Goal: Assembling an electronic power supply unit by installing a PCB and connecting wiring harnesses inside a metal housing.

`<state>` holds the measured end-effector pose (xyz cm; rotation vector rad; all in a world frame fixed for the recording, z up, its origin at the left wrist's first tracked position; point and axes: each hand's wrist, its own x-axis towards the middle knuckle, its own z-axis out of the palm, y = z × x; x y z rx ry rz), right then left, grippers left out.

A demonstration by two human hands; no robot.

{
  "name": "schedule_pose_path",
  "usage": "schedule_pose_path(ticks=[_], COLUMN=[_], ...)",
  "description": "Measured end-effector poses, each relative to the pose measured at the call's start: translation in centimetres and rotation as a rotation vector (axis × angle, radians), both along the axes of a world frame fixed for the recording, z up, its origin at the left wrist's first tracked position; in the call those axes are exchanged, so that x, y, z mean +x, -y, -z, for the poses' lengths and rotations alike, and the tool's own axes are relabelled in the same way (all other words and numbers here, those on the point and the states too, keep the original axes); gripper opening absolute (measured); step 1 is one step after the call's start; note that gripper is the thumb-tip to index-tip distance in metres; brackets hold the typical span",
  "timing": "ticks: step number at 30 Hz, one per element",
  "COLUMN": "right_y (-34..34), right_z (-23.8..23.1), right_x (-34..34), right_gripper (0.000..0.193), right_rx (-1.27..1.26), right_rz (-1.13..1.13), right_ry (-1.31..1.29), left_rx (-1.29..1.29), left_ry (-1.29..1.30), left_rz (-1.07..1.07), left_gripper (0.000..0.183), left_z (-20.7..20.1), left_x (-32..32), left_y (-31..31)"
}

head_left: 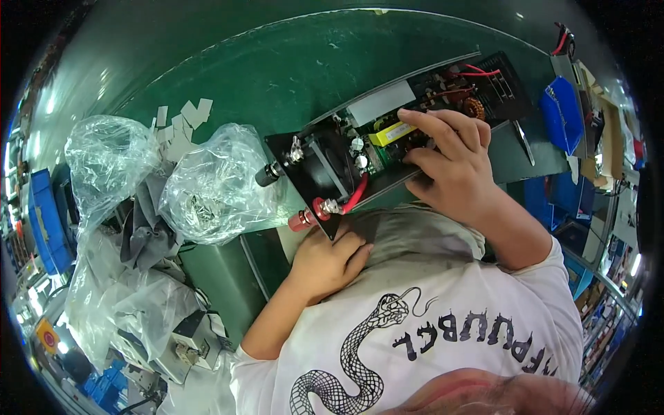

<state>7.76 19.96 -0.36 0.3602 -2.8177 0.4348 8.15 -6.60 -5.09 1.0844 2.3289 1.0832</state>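
An uncovered power inverter [384, 164] lies slantwise on the green bench, its circuit board and parts exposed. Its black end panel [315, 176] carries a fan, a black terminal [268, 174] and a red terminal [301, 220] with a thick red wire. My right hand [453, 155] reaches over the board, thumb and forefinger apart on either side of a yellow-wrapped transformer [394, 133]; I see no grip on it. My left hand [330, 261] is curled under the panel's near corner, beside the red terminal. The panel hides some fingertips, so what they hold does not show.
Clear plastic bags [221, 183] and a dark grey cloth [146, 225] lie left of the inverter. Small pale pieces [181, 128] are scattered behind them. Tweezers [523, 143] rest near the right edge, close to a blue bin [561, 114]. Another blue bin [50, 221] stands far left.
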Motion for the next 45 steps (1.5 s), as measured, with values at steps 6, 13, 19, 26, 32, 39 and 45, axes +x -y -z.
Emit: schedule_pose_path(ticks=[6, 13, 19, 26, 32, 39, 45], right_y=[-2.6, -7.1, -7.6, -10.0, -31.6, -38.2, -38.7], right_z=[0.4, 2.2, 0.1, -5.4, -7.5, -1.5, -2.8], right_x=[-7.4, -23.1, -33.9, -19.7, -2.6, 1.0, 1.6], right_gripper=[0.018, 0.019, 0.059, 0.023, 0.032, 0.038, 0.039], right_rx=[-0.015, 0.076, 0.129, 0.204, 0.392, 0.388, 0.393], right_rz=[-0.06, -0.061, 0.791, 0.006, 1.098, 0.989, 0.903], right_ry=[-0.107, -0.231, -0.23, -0.223, 0.287, 0.435, 0.287], left_rx=[0.226, 0.296, 0.361, 0.368, 0.391, 0.31, 0.332], left_ry=[-0.318, -0.304, -0.158, -0.1, -0.11, -0.033, 0.104], left_rz=[-0.151, -0.345, -0.375, -0.399, -0.444, -0.378, -0.401], left_gripper=[0.017, 0.022, 0.029, 0.032, 0.03, 0.029, 0.023], left_z=[-1.7, -0.9, 0.1, 0.9, 1.7, 1.9, 0.8], left_x=[-2.0, -3.7, -3.8, -3.4, -3.5, -4.9, -5.5], left_y=[1.0, 2.6, 2.6, 4.0, 3.7, 4.2, 4.2])
